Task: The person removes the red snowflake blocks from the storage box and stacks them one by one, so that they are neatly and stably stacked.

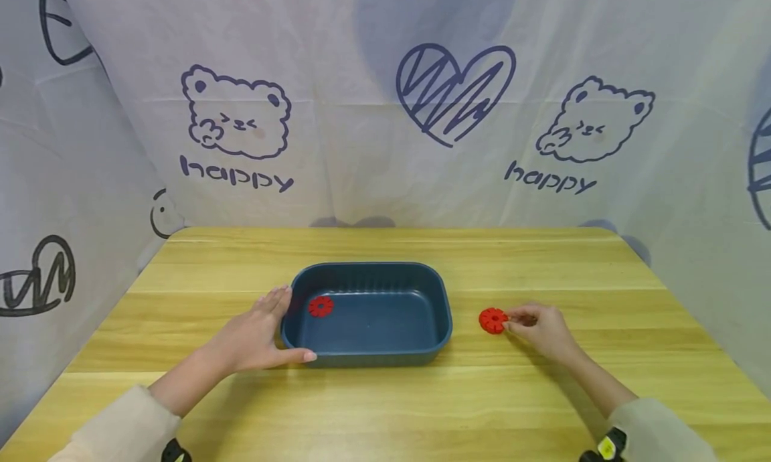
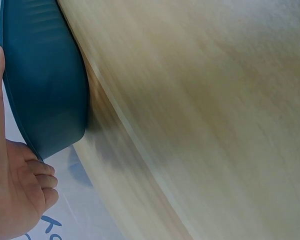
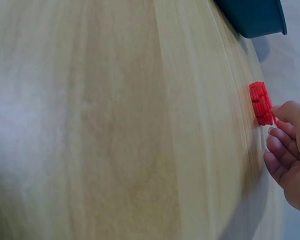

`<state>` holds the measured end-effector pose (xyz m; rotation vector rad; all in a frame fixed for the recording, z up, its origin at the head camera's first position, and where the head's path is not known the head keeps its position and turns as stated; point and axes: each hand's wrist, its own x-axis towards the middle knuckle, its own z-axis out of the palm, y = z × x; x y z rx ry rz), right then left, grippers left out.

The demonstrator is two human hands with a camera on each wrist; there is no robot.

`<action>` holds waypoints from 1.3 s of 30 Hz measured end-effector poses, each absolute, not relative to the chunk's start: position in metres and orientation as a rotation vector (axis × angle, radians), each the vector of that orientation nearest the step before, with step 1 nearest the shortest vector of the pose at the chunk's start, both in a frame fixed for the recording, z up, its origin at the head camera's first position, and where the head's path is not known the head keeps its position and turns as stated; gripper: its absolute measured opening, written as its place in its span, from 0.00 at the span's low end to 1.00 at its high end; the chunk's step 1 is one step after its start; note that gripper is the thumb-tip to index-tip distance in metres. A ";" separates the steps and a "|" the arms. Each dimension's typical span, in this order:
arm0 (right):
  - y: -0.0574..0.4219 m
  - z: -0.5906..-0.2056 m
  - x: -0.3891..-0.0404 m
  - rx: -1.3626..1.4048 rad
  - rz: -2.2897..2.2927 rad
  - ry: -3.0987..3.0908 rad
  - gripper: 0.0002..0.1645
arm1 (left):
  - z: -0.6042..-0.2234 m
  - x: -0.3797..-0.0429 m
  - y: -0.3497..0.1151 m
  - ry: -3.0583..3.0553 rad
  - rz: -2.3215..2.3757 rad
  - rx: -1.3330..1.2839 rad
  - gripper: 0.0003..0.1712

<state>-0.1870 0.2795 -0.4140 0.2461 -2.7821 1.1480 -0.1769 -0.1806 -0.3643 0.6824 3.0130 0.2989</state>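
Note:
A dark blue rectangular basin (image 1: pixel 373 359) stands on the table. Against its left end lies my left hand (image 1: pixel 259 335), fingers along the side wall and thumb stretched along the front rim. In the left wrist view, that hand (image 2: pixel 22 195) touches the basin's outer wall (image 2: pixel 50 85). A flat red interlocking disc (image 1: pixel 321 306), notched round its edge, lies inside the basin at the left. To the right of the basin, several similar discs form a stack (image 3: pixel 260 102). At the stack's right edge, my right hand (image 1: pixel 539 328) pinches a red disc (image 3: pixel 274 118) between thumb and fingers.
The wooden table (image 1: pixel 397 415) carries the basin and the stack, with a gap of bare wood between them. A white cloth (image 1: pixel 337 147) printed with bears and hearts hangs behind the table and along its sides.

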 end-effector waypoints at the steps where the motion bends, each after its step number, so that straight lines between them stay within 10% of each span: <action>1: 0.279 -0.414 -0.187 0.238 1.151 -2.787 0.11 | -0.365 -0.177 -0.181 3.016 0.299 0.682 0.66; 39: 0.267 -0.386 -0.196 0.347 1.178 -2.700 0.13 | -0.364 -0.175 -0.181 3.015 0.323 0.698 0.66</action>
